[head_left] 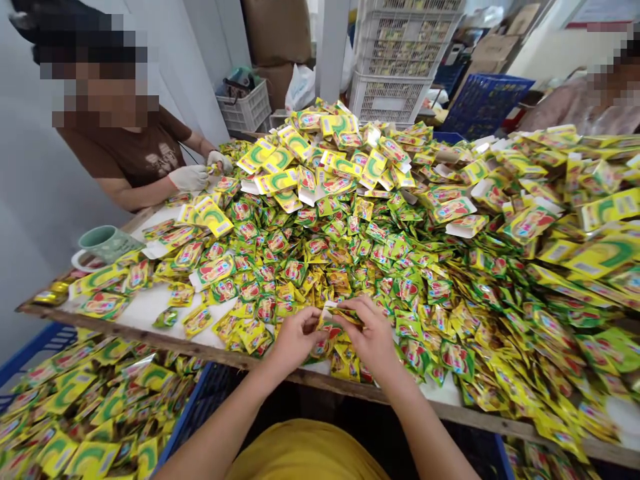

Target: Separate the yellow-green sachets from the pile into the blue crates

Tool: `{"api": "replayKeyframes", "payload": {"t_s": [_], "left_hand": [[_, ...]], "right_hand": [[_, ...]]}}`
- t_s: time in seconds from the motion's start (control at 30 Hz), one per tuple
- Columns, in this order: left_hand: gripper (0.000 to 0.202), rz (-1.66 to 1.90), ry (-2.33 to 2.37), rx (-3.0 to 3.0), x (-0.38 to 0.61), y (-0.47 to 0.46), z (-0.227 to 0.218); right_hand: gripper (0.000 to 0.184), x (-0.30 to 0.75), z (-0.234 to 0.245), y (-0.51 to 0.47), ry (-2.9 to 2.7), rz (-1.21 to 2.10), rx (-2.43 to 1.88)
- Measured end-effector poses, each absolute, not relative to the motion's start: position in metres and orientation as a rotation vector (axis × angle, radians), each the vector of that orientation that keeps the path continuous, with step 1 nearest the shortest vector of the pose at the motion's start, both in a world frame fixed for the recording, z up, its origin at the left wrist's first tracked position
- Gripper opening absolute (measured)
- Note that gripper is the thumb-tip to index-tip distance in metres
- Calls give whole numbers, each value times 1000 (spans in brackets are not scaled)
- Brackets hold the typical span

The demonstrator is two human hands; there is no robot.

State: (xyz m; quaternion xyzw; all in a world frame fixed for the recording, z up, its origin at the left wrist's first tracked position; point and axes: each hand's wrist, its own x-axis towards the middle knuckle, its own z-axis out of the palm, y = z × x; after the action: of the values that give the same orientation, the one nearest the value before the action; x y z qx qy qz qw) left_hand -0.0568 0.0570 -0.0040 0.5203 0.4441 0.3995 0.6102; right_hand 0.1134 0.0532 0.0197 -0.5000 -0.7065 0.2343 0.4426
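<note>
My left hand pinches the left side of a small printed carton, yellow with red and green pictures. On the other side my right hand has its fingers closed at the carton's upper right edge. A white flap stands up at the carton's top end, between my fingertips. Whether a sachet is also in my right fingers is hidden. Around and beyond both hands, small shiny green and yellow sachets lie heaped on the table. Flattened and opened yellow cartons are piled behind the sachets.
A gloved co-worker handles small packs at the left; another person sits far right. A green cup stands near the left table edge. Below it is a blue crate full of cartons. Stacked white crates stand behind.
</note>
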Motion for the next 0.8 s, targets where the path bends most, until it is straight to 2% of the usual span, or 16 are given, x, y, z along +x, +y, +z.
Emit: {"api": "replayKeyframes", "payload": {"t_s": [0.3, 0.43, 0.57, 0.6, 0.7, 0.8], "left_hand": [[22, 1033, 1054, 1110, -64, 28, -17], [20, 1034, 1046, 1053, -66, 21, -16], [20, 1049, 1040, 1052, -67, 17, -14], [21, 1050, 1021, 1073, -68, 17, -14], [24, 1046, 948, 1063, -71, 19, -13], [26, 1052, 934, 974, -73, 20, -14]], "right_hand": [[5, 115, 37, 51, -2120, 883, -1410], [20, 105, 40, 49, -2088, 703, -1533], [8, 96, 47, 43, -2235, 654, -1563], [10, 95, 50, 42, -2297, 673, -1525], [30, 94, 58, 43, -2334, 786, -1365], [20, 96, 56, 46, -2186, 773, -1329]]}}
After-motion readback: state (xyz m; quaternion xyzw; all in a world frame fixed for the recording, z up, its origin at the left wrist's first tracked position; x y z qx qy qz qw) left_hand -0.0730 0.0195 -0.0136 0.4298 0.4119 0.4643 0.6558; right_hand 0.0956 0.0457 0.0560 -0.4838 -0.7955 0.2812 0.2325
